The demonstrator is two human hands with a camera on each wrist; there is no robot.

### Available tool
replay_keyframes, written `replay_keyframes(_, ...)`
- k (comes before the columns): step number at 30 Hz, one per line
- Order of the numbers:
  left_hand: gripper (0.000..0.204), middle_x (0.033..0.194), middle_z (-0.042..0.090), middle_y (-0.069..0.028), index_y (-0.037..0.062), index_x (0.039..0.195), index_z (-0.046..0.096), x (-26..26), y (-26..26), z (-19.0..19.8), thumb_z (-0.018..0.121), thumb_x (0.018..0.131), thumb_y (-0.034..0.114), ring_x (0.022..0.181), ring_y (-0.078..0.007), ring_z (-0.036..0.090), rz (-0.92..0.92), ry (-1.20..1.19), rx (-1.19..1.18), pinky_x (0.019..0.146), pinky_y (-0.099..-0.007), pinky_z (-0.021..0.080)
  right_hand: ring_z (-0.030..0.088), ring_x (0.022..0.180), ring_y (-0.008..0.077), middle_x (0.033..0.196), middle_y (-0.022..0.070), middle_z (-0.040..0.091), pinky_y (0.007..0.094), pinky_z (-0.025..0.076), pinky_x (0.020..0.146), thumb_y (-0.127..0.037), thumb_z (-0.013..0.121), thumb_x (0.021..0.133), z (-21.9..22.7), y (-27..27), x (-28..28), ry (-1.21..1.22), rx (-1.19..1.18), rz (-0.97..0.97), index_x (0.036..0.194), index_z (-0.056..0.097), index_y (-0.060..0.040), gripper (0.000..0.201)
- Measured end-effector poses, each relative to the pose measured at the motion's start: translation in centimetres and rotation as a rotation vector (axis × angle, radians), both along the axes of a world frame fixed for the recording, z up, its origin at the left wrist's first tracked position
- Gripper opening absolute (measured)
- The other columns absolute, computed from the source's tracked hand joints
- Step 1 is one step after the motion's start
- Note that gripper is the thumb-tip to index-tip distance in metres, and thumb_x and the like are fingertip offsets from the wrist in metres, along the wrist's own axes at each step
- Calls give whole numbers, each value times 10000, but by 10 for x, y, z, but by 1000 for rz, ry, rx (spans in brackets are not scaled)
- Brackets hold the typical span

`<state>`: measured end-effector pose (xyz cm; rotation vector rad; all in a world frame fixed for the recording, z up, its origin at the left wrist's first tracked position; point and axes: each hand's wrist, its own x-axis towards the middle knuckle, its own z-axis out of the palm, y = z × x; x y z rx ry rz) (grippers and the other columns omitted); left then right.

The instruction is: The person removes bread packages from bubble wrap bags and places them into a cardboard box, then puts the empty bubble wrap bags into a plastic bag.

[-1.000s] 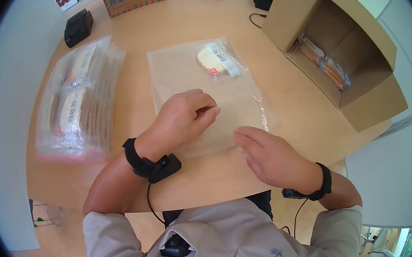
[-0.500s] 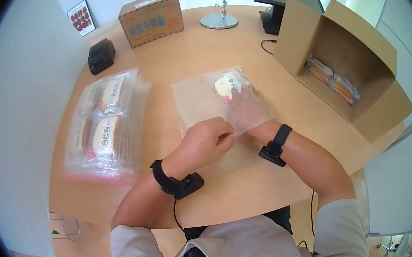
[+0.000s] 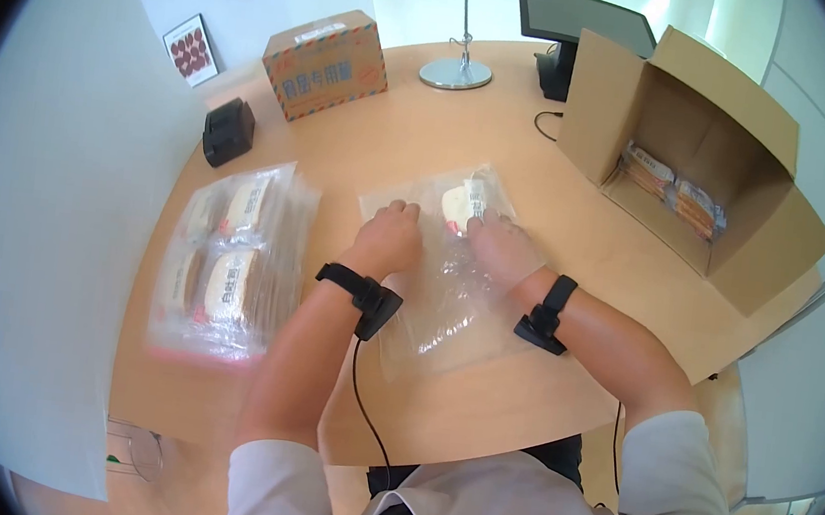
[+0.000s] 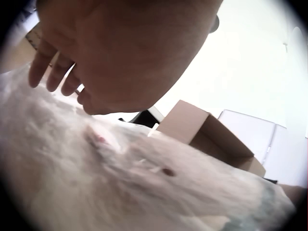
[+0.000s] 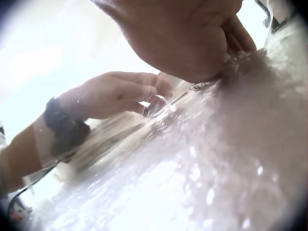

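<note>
A large clear bag (image 3: 457,313) lies flat on the table, with a wrapped bread slice (image 3: 457,205) near its far end. My right hand (image 3: 506,252) is under the bag's film, fingers resting at the slice's label; the right wrist view shows this hand (image 5: 183,38) low over the packet's printed edge, its fingertips partly hidden. At the bag's left side, my left hand (image 3: 390,240) touches the film. In the left wrist view the left hand (image 4: 120,53) has its fingers loosely extended and spread above the crinkled plastic (image 4: 62,154).
Stacked bags of bread slices (image 3: 229,283) lie to the left. An open cardboard box (image 3: 599,106) at the right holds several packets (image 3: 694,209). Farther back are a printed carton (image 3: 326,78), a black device (image 3: 228,133), a lamp base (image 3: 455,74) and a monitor (image 3: 583,19).
My right hand has gone forward into the bag to the slice. My left hand has moved from the bag's near part to its left side, its fingers loosening. The head view has shifted.
</note>
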<state>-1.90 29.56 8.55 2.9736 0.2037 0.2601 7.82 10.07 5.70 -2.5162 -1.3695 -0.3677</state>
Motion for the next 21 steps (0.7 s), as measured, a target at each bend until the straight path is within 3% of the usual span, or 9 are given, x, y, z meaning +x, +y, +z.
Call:
replay_keyframes(4, 359, 1230, 622, -199, -12, 1215, 587, 18, 16, -29, 519, 888, 120, 1142, -391, 603, -17, 23, 201, 976, -466, 506, 668, 903, 358, 937, 185, 616, 471, 550, 749, -131, 538, 952, 14, -27, -27, 68, 36, 66, 1007, 655, 16, 196)
replay_keyframes(6, 352, 1276, 610, -189, -3, 1196, 610, 13, 1, -23, 506, 894, 143, 1175, -373, 592, 81, 53, 202, 991, -460, 497, 623, 810, 339, 872, 167, 603, 461, 522, 691, -141, 526, 953, 11, -56, -49, -48, 123, 274, 918, 648, 16, 202)
replay_keyframes(8, 348, 1275, 608, -186, -3, 1188, 616, 12, 0, -26, 518, 890, 149, 1170, -371, 594, 73, 29, 199, 989, -465, 497, 575, 751, 320, 858, 171, 591, 443, 497, 669, -136, 526, 942, 18, -96, -82, -160, -79, 337, 853, 611, 11, 192)
replay_keyframes(11, 334, 1252, 610, -190, -1, 1166, 627, 11, 9, -35, 532, 891, 164, 1155, -376, 596, 55, 6, 251, 990, -475, 495, 602, 778, 304, 853, 157, 587, 432, 503, 680, -131, 564, 902, 44, -156, -115, -145, -146, 462, 883, 603, -10, 128)
replay_keyframes(13, 315, 1206, 616, -207, 2, 1142, 631, 11, 11, -36, 550, 893, 177, 1131, -394, 595, 1, -29, 222, 990, -484, 493, 615, 765, 284, 852, 124, 594, 409, 511, 671, -125, 591, 923, 66, -192, -125, 235, -34, 414, 969, 608, -37, 102)
replay_keyframes(14, 305, 1181, 618, -217, 3, 1132, 629, 7, 10, -30, 565, 890, 180, 1117, -405, 593, -27, -72, 130, 988, -487, 493, 615, 765, 284, 852, 124, 594, 409, 511, 671, -125, 591, 923, 80, -210, -124, 240, -43, 372, 969, 608, -37, 102)
replay_keyframes(16, 308, 1195, 616, -240, -3, 1133, 633, 6, 9, -22, 596, 876, 163, 1137, -436, 579, -81, -116, 118, 996, -489, 490, 642, 773, 205, 853, 52, 618, 339, 516, 660, -156, 550, 1009, 110, -241, -101, 604, 327, 132, 1037, 603, -62, 111)
replay_keyframes(18, 343, 1239, 613, -239, -8, 1170, 631, 0, 17, -26, 639, 853, 123, 1173, -448, 563, -156, -325, 154, 1013, -488, 480, 642, 755, 121, 851, 10, 633, 264, 503, 625, -211, 493, 1067, 109, -270, -61, 868, 645, -13, 1046, 595, -65, 179)
replay_keyframes(21, 347, 1245, 620, -238, -10, 1179, 631, -33, -10, 6, 659, 850, 97, 1179, -440, 569, -241, -298, 28, 1015, -482, 476, 634, 713, 69, 855, 1, 636, 214, 474, 547, -223, 506, 1067, 111, -295, 8, 733, 879, -213, 1100, 608, -44, 209)
